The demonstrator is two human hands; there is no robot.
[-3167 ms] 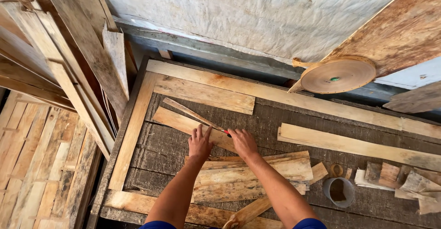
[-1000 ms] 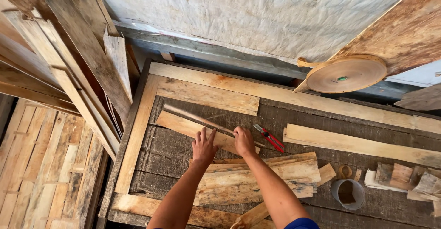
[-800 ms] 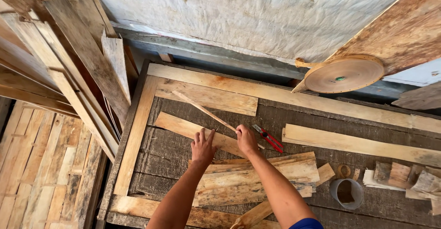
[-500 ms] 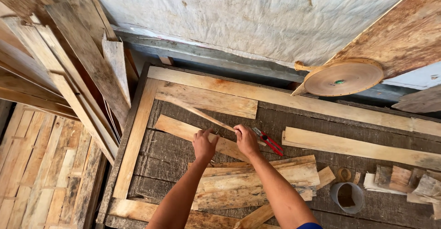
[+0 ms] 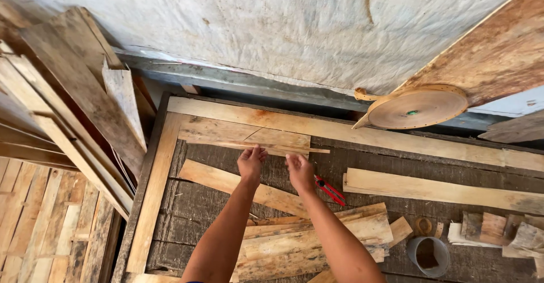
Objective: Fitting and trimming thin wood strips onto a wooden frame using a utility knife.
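Observation:
A thin wood strip (image 5: pixel 226 144) lies almost level along the lower edge of a short pale board (image 5: pixel 221 129) on the dark workbench (image 5: pixel 192 203). My left hand (image 5: pixel 251 164) pinches the strip near its middle. My right hand (image 5: pixel 300 172) hovers beside it, fingers loose, fingertips just below the strip. A slanted plank (image 5: pixel 209 176) runs under both forearms. Red-handled cutters (image 5: pixel 328 190) lie just to the right of my right hand.
A long board (image 5: pixel 396 138) lines the bench's far edge, another (image 5: pixel 442 189) lies at the right. Stacked planks (image 5: pixel 323 235) sit near me. A veneer tape roll (image 5: pixel 416 107), a grey cup (image 5: pixel 428 254), wood scraps (image 5: pixel 498 229) and leaning planks (image 5: pixel 73 107) surround the bench.
The thin strip, tilted and raised over the slanted plank a second ago, has moved farther away and now rests level against the short board. Both hands followed it forward.

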